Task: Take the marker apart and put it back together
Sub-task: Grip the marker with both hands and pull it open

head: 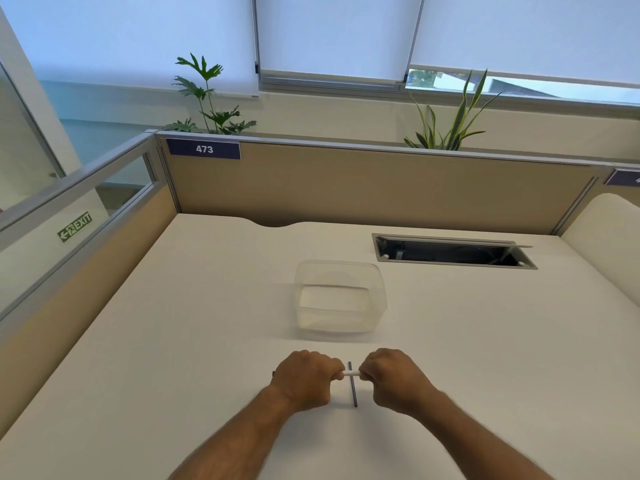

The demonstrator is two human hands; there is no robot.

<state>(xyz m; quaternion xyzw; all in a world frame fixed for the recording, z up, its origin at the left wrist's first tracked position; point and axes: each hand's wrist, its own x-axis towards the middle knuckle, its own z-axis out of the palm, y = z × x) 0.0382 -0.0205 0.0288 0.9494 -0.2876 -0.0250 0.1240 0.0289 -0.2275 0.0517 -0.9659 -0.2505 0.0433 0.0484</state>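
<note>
My left hand [304,379] and my right hand [393,377] are both closed around the ends of a white marker barrel [350,375], held level just above the desk. Only a short white stretch shows between the fists. Under that stretch a thin dark rod [353,389], seemingly the marker's inner part, lies on the white desk [207,341], pointing away from me. The marker's ends are hidden inside my hands.
A clear plastic tub [341,296] stands beyond my hands, with nothing visible inside. Farther right an open cable slot [453,252] is cut into the desktop. Beige partition walls [346,181] close the desk at the back and left.
</note>
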